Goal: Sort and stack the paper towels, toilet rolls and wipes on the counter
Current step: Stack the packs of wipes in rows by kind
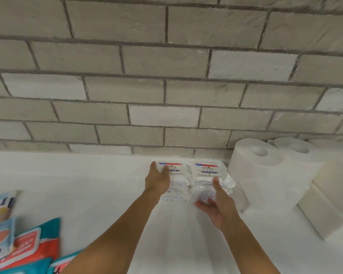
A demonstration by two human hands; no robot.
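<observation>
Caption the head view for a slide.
Left hand grips the left Dove wipes stack; open right hand beside the right stack.

L grip (157,179) curled, R grip (216,204) splayed.

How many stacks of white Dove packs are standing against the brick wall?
2. The left hand holds the left stack; the right stack stands beside the white rolls. Others may lie out of view.

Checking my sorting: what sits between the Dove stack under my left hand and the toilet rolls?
In the head view, a second Dove stack stands there, close beside the toilet rolls.
</observation>
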